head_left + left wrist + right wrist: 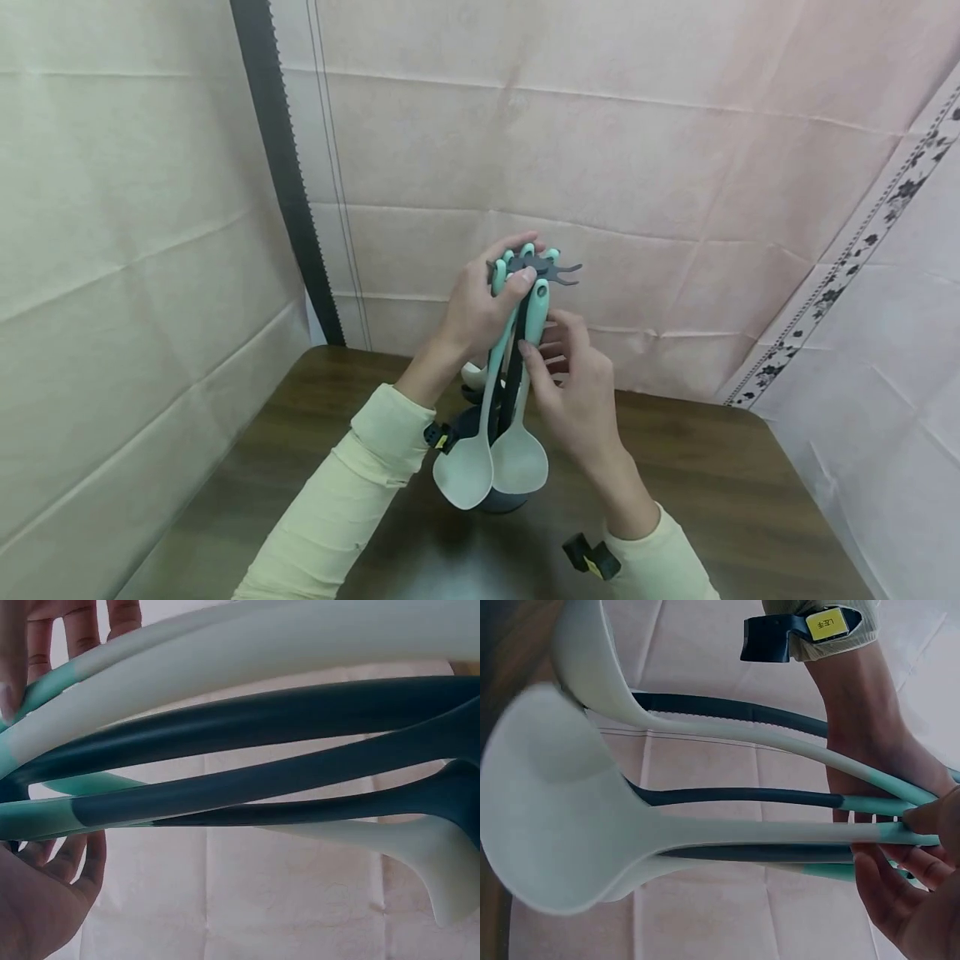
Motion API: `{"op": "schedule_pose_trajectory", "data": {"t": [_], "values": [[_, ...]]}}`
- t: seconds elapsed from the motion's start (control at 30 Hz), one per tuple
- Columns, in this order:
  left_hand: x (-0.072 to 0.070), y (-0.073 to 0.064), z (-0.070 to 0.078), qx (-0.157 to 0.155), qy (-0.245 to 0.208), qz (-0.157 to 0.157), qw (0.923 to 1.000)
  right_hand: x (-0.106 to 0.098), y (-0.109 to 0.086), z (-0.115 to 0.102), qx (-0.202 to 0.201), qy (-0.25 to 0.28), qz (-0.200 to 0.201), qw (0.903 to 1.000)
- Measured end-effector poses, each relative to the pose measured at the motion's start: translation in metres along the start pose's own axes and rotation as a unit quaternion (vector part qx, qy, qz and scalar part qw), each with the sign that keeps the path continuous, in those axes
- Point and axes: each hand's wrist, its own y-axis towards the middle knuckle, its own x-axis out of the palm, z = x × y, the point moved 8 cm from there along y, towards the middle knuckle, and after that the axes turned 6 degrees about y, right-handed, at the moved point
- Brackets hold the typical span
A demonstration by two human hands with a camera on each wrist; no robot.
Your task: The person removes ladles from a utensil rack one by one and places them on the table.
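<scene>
A dark utensil stand (564,273) with curved hooks at its top rises from the table, hung with mint-handled kitchen utensils. My left hand (480,304) grips its top, the thumb across the hook ring and the fingers behind. Lower on the right, my right hand (581,392) pinches the handle of a white ladle (521,462) between thumb and fingers; the right wrist view shows the thumb on the handle where mint meets white. A second white ladle (462,475) hangs beside it on the left. Dark-shafted utensils (262,780) hang around the far side, partly hidden.
The stand's round dark base (504,502) shows below the ladles on the brown wooden table (675,492). Pale creased cloth (600,167) encloses the table at the back and both sides. Small black wrist cameras (592,557) sit at both cuffs.
</scene>
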Motion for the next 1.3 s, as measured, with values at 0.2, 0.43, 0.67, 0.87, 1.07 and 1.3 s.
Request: {"op": "schedule_pose_trajectory", "data": {"t": [0.2,0.43,0.67,0.87,1.07,1.3], "values": [[0.001,0.002,-0.002,0.005,-0.009,0.001,0.9999,0.000,0.000,-0.001,0.006,-0.011,-0.009,0.9999],[-0.001,0.003,0.000,0.014,-0.005,-0.003,0.9999,-0.004,-0.001,-0.006,0.016,-0.015,-0.032,0.9993],[-0.001,0.002,0.000,0.012,0.002,0.000,0.9999,-0.006,0.000,-0.007,0.014,0.007,-0.047,0.9988],[0.000,0.000,-0.001,0.011,0.000,-0.001,0.9999,-0.006,-0.003,-0.005,0.025,0.026,-0.046,0.9983],[-0.001,-0.001,0.000,0.014,0.000,0.006,0.9999,-0.007,-0.005,-0.005,0.024,0.041,-0.040,0.9981],[0.000,-0.001,0.002,0.016,-0.004,0.008,0.9998,-0.011,-0.004,-0.006,0.029,0.034,-0.040,0.9982]]}}
